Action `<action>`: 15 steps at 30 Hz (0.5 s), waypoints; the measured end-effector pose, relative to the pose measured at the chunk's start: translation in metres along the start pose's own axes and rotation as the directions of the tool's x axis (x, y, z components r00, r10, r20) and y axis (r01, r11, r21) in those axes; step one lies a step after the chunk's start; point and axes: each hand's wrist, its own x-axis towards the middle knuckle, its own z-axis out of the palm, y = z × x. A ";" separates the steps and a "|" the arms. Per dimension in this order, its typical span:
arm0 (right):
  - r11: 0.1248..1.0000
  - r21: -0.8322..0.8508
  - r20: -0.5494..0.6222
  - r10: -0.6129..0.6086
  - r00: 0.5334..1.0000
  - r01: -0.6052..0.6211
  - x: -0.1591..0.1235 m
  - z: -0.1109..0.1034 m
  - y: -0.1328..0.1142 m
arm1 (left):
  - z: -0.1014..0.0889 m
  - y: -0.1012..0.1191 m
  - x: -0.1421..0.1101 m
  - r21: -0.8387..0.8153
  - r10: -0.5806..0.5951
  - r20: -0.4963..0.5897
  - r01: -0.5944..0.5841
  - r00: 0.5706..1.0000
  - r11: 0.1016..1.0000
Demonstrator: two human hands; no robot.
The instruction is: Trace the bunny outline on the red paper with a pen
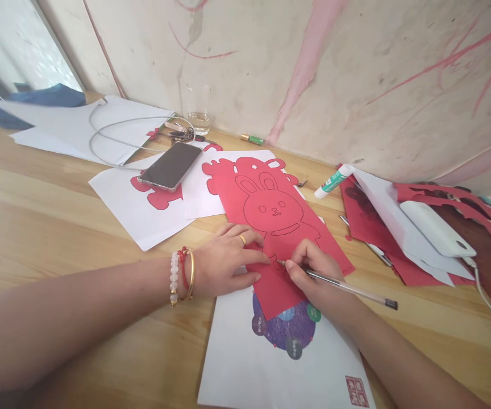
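Observation:
My left hand (224, 264) lies flat on a sheet of red paper (271, 301), pressing it down, with a gold ring on one finger. The sheet carries a dark outline of a rabbit figure (269, 199). My right hand (313, 278) grips a clear ballpoint pen (348, 287), whose tip touches the red paper near my left fingertips. Under the red sheet lies a white sheet with a purple round print (288, 332), partly hidden.
A phone (169, 166) rests on white paper with red cutouts (143, 207). Behind it are keys (181, 133), a glass (198, 122) and a cable (134, 133). On the right are a glue stick (333, 182), a white power bank (435, 228) and red paper scraps (454, 207), before a stained wall (356, 74).

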 end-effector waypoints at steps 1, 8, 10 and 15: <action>1.000 -0.006 0.002 -0.001 1.000 0.001 0.000 0.000 0.000 | 0.000 0.000 0.000 0.001 0.002 -0.002 -0.002 1.000 1.000; 1.000 -0.023 0.119 -0.009 0.993 0.012 0.004 -0.004 0.003 | 0.000 -0.001 0.000 0.002 0.018 -0.021 -0.018 1.000 1.000; 1.000 -0.015 0.116 -0.004 0.993 0.006 0.003 -0.004 0.002 | 0.000 -0.001 0.000 0.001 0.012 -0.019 -0.012 1.000 1.000; 1.000 -0.001 0.122 0.029 0.992 -0.029 0.002 -0.004 0.000 | -0.001 0.000 0.000 0.002 0.010 -0.015 -0.010 1.000 1.000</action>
